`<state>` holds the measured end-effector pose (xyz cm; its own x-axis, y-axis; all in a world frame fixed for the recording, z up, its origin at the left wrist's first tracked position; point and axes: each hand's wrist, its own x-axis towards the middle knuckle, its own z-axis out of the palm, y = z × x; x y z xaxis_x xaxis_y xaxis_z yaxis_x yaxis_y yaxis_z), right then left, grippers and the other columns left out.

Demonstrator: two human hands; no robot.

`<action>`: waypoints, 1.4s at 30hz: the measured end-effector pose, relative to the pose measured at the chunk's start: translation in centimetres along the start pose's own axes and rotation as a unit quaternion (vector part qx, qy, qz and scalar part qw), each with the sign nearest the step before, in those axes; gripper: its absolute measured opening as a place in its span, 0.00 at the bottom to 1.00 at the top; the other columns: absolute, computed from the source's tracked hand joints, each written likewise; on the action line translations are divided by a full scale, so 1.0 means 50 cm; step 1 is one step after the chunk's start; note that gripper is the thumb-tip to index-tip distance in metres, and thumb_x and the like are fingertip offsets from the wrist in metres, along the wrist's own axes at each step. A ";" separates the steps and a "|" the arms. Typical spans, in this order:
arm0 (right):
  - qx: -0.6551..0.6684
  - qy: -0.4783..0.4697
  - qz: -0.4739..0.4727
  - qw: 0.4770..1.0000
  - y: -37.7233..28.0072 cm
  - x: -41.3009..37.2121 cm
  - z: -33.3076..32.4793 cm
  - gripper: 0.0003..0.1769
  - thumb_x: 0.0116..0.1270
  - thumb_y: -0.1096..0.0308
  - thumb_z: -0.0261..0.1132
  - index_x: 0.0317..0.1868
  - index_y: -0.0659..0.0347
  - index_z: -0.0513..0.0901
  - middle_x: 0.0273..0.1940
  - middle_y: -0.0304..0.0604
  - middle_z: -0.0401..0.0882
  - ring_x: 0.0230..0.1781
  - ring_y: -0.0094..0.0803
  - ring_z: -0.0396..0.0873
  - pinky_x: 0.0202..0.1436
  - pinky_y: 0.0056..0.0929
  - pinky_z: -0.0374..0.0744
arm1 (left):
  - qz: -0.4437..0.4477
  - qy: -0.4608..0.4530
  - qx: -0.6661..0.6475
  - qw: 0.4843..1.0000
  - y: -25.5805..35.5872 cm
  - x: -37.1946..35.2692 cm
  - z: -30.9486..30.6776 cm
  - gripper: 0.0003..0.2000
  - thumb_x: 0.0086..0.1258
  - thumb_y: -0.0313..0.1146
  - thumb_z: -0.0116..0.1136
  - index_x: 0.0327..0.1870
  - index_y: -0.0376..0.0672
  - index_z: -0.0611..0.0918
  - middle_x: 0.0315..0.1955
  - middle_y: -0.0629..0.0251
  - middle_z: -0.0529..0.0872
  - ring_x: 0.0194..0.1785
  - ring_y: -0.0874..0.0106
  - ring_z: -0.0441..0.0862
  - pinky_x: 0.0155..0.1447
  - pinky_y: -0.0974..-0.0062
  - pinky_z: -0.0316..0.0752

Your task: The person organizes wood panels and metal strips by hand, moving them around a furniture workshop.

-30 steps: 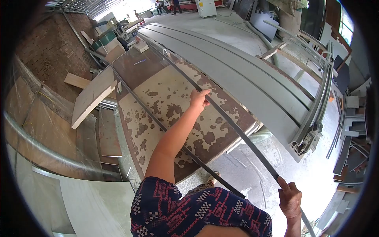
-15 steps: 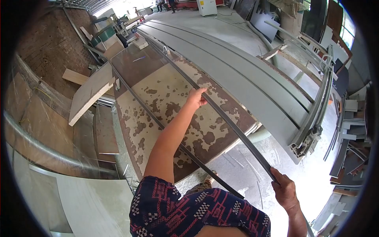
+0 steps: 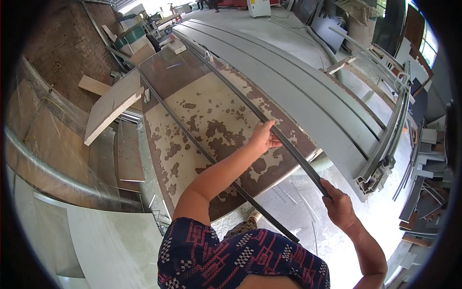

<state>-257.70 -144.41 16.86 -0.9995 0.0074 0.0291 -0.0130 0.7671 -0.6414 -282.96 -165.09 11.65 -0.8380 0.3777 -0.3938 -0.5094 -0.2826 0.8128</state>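
A long, narrow dark strip (image 3: 298, 158) runs diagonally over the right side of a worktable (image 3: 224, 130). My left hand (image 3: 264, 137) pinches it partway along, thumb on top and fingers around the far side. Closer to me, my right hand (image 3: 340, 204) is wrapped round the same strip, beyond the table's near edge; its end there is hidden in the hand. A second dark strip (image 3: 192, 138) lies across the left part of the table, passing behind my left forearm and jutting past the near edge.
Right of the table is a long grey slotted machine bed (image 3: 288, 91) with a metal rail (image 3: 385, 149). A thick pale board (image 3: 113, 106) leans at the left. A blue pen (image 3: 174, 65) and a small pale block (image 3: 176, 47) are at the table's far end. Offcuts (image 3: 428, 192) are piled at far right.
My left hand has shifted along the strip toward my right hand. My right hand has moved up and slightly left, so the hands are nearer each other. The second strip stays in place.
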 end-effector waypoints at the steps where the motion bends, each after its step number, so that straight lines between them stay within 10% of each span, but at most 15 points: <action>1: -0.004 -0.004 -0.001 1.000 -0.004 0.009 0.001 0.30 0.55 0.78 0.60 0.61 0.51 0.70 0.32 0.56 0.78 0.36 0.51 0.79 0.40 0.42 0.76 | -0.001 -0.003 -0.007 1.000 -0.005 -0.013 0.009 0.14 0.70 0.44 0.48 0.43 0.41 0.69 0.35 0.59 0.78 0.33 0.65 0.81 0.32 0.65 0.80; 12: 0.040 -0.036 0.000 0.999 -0.053 0.094 0.002 0.29 0.57 0.76 0.59 0.61 0.53 0.69 0.36 0.59 0.78 0.40 0.52 0.78 0.42 0.43 0.75 | -0.044 -0.112 -0.081 0.989 -0.062 -0.115 0.086 0.15 0.74 0.46 0.37 0.50 0.45 0.68 0.34 0.57 0.81 0.35 0.63 0.82 0.36 0.61 0.81; 23: -0.088 -0.098 -0.003 0.991 -0.081 -0.032 -0.096 0.39 0.54 0.70 0.66 0.66 0.52 0.59 0.55 0.57 0.66 0.42 0.54 0.78 0.45 0.40 0.78 | 0.056 -0.061 -0.069 0.994 -0.017 -0.070 0.059 0.14 0.75 0.45 0.36 0.50 0.45 0.65 0.32 0.58 0.80 0.29 0.65 0.82 0.30 0.66 0.80; 42: -0.138 -0.015 0.077 0.987 -0.069 -0.209 -0.138 0.43 0.49 0.84 0.63 0.67 0.54 0.60 0.51 0.56 0.72 0.47 0.53 0.78 0.48 0.40 0.80 | 0.051 0.073 -0.032 0.995 0.108 0.078 -0.046 0.12 0.74 0.46 0.38 0.41 0.49 0.69 0.28 0.67 0.78 0.29 0.70 0.78 0.33 0.68 0.72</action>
<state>-247.01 -142.73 24.04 -0.9894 0.1230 -0.0776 0.1440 0.9038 -0.4030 -289.42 -167.17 13.51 -0.9032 0.2124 -0.3729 -0.4275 -0.3701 0.8248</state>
